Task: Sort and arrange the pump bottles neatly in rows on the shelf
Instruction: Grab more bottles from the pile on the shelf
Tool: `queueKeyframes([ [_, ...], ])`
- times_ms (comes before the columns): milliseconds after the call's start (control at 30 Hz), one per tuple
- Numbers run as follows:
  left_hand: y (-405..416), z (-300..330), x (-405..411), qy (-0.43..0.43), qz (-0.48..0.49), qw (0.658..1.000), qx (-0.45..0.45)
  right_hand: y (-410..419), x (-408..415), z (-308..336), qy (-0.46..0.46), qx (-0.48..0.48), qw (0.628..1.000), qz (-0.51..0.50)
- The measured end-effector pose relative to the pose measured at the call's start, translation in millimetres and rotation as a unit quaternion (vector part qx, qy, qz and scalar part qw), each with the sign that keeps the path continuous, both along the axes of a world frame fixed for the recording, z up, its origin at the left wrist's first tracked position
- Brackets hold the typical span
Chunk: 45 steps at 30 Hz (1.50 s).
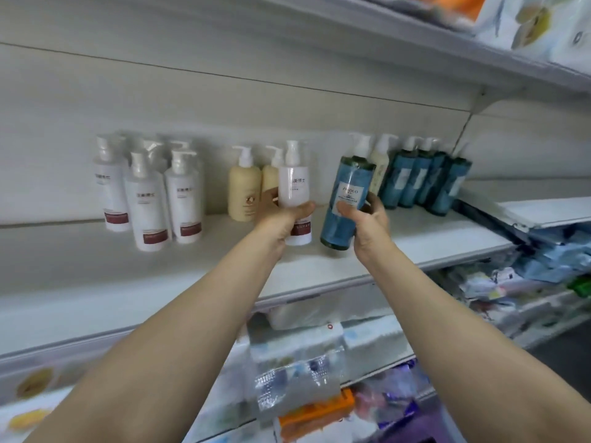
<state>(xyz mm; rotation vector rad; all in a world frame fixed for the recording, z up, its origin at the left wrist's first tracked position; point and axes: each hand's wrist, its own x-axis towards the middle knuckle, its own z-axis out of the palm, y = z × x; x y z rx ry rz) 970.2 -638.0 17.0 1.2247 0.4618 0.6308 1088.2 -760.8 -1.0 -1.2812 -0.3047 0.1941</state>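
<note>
Nearest the camera, two bare forearms reach up from the bottom of the frame to the middle. The left hand (283, 215) wraps its fingers and thumb around a white pump bottle (293, 190), held upright just left of centre. The right hand (367, 219) grips a blue pump bottle (347, 199) just right of centre, tilted with its pump leaning to the upper right; its base sits at or just above the shelf (96, 282), and I cannot tell whether it touches.

To do this step well, each bottle likely belongs with its own colour: the white one left towards the white group (147, 193), the blue one right towards the blue row (425, 183). Setting each base flat, label forward, in line with its neighbours would keep the rows straight; the tilted blue bottle wants righting first so it does not knock the others.

Behind the hands stand cream bottles (244, 187), with another cream bottle (380, 169) farther right, beside the blue row.

The blue bottle's label seems to read "ZHOUO"; the white labels carry Chinese characters, too blurred to read.
</note>
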Motion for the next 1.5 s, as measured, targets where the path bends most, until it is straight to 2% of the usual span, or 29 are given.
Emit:
queueKeyframes([
  [400,-70,-9,102,-0.002,0.067,0.997,-0.028,-92,150,1,0.000,-0.050,0.997,-0.054],
  [867,-73,-2,145,0.001,0.102,0.995,0.007,-105,243,-4,0.000,-0.083,0.995,-0.061],
  [1100,-72,-10,145,0.017,0.110,0.994,0.001,-98,246,-12,-0.004,-0.078,0.994,-0.078],
  [1267,-73,-13,140,0.023,0.109,0.994,0.001,-93,218,-15,0.034,0.026,0.979,-0.197],
  [1333,-72,-13,135,0.021,0.110,0.994,-0.003,-86,200,-16,0.019,0.009,0.971,-0.237],
  [1400,-71,-14,131,0.025,0.113,0.993,-0.003,-74,179,-13,-0.003,-0.032,0.977,-0.211],
  [1500,-68,-15,123,0.031,0.116,0.993,-0.008,-54,146,-9,-0.058,-0.079,0.988,-0.120],
])
